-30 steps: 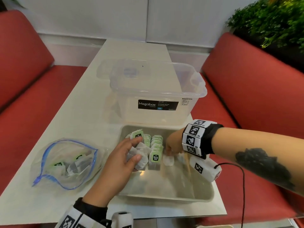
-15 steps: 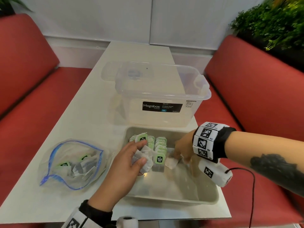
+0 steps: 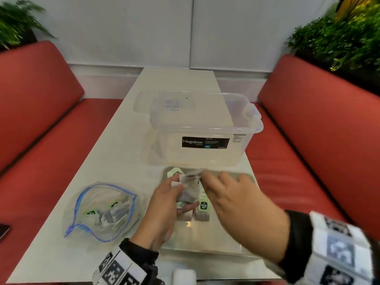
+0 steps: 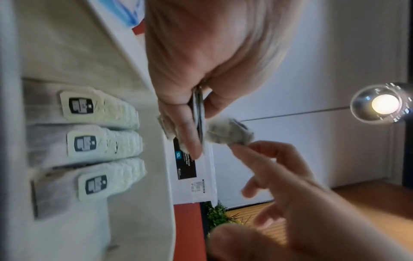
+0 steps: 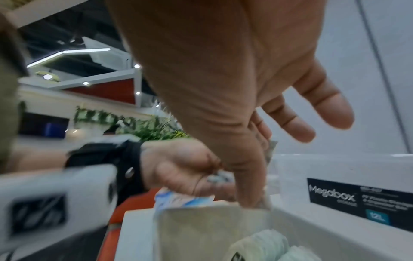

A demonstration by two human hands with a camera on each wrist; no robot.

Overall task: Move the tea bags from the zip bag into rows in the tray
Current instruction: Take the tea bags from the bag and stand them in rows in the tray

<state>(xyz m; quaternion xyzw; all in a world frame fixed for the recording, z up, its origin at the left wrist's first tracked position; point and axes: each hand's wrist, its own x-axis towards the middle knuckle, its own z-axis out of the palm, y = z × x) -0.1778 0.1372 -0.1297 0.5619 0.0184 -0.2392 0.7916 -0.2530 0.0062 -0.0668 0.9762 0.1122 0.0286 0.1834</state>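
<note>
Tea bags lying in the zip bag, left of both hands | left hand gripping a bunch of tea bags over the tray | right hand pinching one tea bag beside them, other fingers spread.

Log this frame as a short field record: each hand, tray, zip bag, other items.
left hand: holds a bunch of tea bags over the tray
right hand: pinches one tea bag off that bunch
tray: three rows of tea bags, tags up
zip bag: open on the table, left of tray, tea bags inside
other: clear Megabox bin behind tray
</note>
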